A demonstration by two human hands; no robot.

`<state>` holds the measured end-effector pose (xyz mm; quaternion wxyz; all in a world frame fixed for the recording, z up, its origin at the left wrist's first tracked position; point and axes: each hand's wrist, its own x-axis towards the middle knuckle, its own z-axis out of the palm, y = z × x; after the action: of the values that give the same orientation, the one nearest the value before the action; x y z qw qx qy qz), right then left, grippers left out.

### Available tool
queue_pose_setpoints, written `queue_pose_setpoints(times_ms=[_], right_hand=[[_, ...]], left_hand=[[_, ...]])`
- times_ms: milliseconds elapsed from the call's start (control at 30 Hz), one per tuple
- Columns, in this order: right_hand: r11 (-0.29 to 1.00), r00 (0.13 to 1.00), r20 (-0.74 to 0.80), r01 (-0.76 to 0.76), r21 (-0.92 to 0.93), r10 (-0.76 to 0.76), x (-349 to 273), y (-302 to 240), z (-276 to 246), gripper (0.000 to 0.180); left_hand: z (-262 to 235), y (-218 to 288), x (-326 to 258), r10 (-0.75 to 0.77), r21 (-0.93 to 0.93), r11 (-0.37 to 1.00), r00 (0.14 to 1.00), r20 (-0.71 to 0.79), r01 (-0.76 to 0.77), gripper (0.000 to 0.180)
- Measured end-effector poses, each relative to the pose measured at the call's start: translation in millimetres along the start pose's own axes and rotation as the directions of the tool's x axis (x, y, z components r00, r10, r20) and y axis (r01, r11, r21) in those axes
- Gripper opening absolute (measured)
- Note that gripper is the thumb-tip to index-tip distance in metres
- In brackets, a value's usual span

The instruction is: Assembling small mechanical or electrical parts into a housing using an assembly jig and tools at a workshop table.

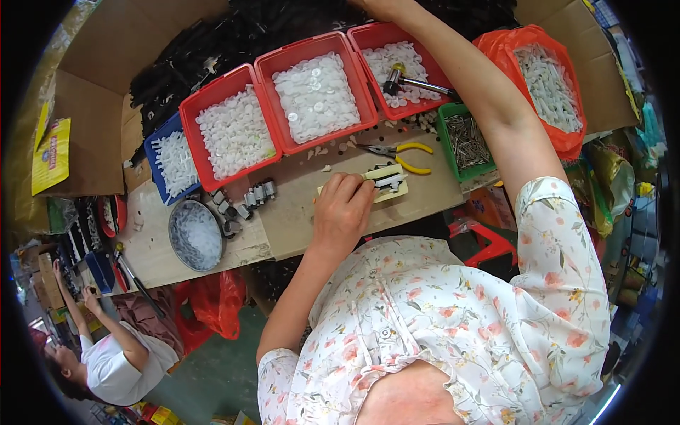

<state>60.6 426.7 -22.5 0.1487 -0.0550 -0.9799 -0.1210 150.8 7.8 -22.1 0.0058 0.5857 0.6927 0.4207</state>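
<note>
My left hand lies with bent fingers over the left part of a small cream-coloured block on the workbench and grips it. A slim black piece with white bits sits on top of this block, partly under my fingertips. My right arm stretches far forward over the bins. At the top edge my right hand reaches into a large heap of black parts; its fingers are cut off by the picture. Just beyond the block are pliers with yellow handles.
Red bins hold small white plastic pieces; a hammer lies in the right one. Around them are a blue bin, a green tray of metal pins, a red bag and a round metal bowl. A co-worker sits at left.
</note>
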Motion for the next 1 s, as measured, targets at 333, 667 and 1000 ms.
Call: queue_pose_setpoints(times_ms=[333, 667, 1000], right_hand=[[0.781, 0.946, 0.196, 0.084, 0.619, -0.257, -21.6, -104.3, -181.5, 0.021], [0.584, 0.98, 0.067, 0.055, 0.81, -0.185, -125.0, -175.7, -186.0, 0.033], [0.754, 0.995, 0.02, 0.06, 0.654, -0.097, -188.7, -208.7, -171.3, 0.033]], left_hand=[[-41.4, -5.5, 15.4, -0.345, -0.231, 0.929, 0.899, -0.271, 0.288, 0.028], [-31.0, 5.1, 21.9, -0.68, -0.911, 0.28, 0.733, 0.035, 0.303, 0.021], [-40.0, -0.3, -0.8, -0.713, -0.732, 0.507, 0.698, -0.06, 0.455, 0.021]])
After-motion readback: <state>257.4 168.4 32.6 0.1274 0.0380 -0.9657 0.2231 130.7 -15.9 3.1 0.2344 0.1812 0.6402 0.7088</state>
